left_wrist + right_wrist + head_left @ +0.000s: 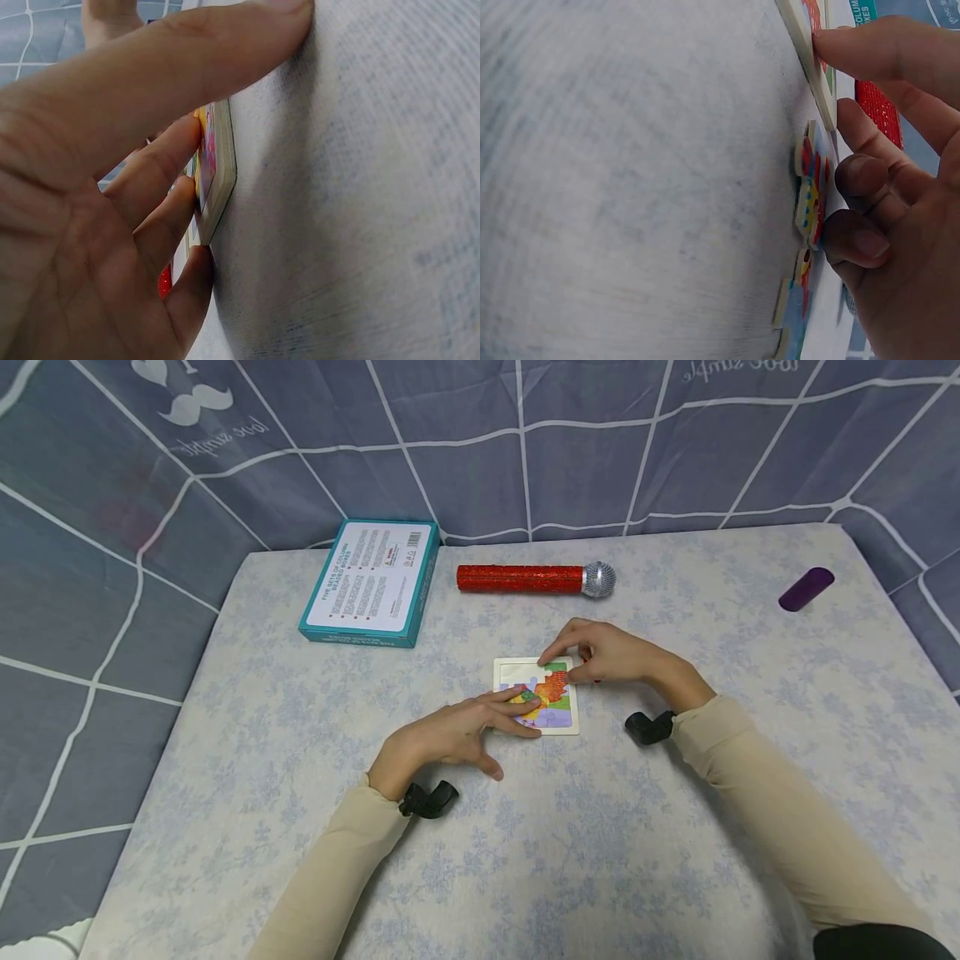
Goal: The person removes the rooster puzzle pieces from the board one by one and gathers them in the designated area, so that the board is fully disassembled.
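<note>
A small jigsaw board [573, 720] with a pale frame and a colourful picture lies flat on the table. My left hand [457, 731] reaches over its left side, the fingers extended and resting on the picture, the thumb apart over the cloth. From the upper right, my right hand [618, 656] touches the board with thumb and index finger spread; the right wrist view has the thumb [847, 51] on the board's surface and other fingers bent. Upper left in the picture is a pale area without pieces. Loose puzzle pieces [810, 195] lie beside the board under my right hand.
A teal-edged box [367, 581] lies at the back left. A red glittery microphone [525, 579] with a silver head lies behind the board, and a purple cylinder [806, 589] at the back right. Grey curtain with white lines [585, 468] hangs behind the table.
</note>
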`<state>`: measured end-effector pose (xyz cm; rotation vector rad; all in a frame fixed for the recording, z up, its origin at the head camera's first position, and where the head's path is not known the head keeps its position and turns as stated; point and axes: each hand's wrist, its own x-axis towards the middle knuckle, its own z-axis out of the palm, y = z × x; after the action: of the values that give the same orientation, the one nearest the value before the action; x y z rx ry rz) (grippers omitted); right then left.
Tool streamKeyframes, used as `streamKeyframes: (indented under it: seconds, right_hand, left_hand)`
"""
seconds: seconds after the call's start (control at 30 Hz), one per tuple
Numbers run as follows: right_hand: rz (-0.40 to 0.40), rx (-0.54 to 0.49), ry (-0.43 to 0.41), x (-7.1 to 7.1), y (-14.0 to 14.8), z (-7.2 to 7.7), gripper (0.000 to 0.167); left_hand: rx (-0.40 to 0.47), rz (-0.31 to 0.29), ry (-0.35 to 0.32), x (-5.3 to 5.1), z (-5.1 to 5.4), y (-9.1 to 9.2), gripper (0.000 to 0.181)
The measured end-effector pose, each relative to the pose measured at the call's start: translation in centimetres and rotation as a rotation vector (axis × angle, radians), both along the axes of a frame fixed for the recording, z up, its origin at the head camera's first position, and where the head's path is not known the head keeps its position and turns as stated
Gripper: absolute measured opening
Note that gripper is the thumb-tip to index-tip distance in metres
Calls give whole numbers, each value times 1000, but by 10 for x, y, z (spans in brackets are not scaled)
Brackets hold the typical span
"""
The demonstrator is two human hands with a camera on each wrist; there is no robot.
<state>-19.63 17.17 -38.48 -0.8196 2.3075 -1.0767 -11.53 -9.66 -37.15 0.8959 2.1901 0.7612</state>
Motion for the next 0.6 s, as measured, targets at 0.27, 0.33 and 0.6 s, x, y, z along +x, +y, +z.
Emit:
streamKeyframes:
  seconds: [0.27,0.33,0.6]
  right_hand:
    - [48,28,16,-1,-3,0,39]
    - [59,57,20,-2,-5,2,39]
    - [142,251,133,0,-17,18,34]
  left_hand:
    - [1,-2,1,0,-1,-1,68]
    - [5,-4,-1,0,0,-1,68]
    - [10,8,-3,0,-1,0,68]
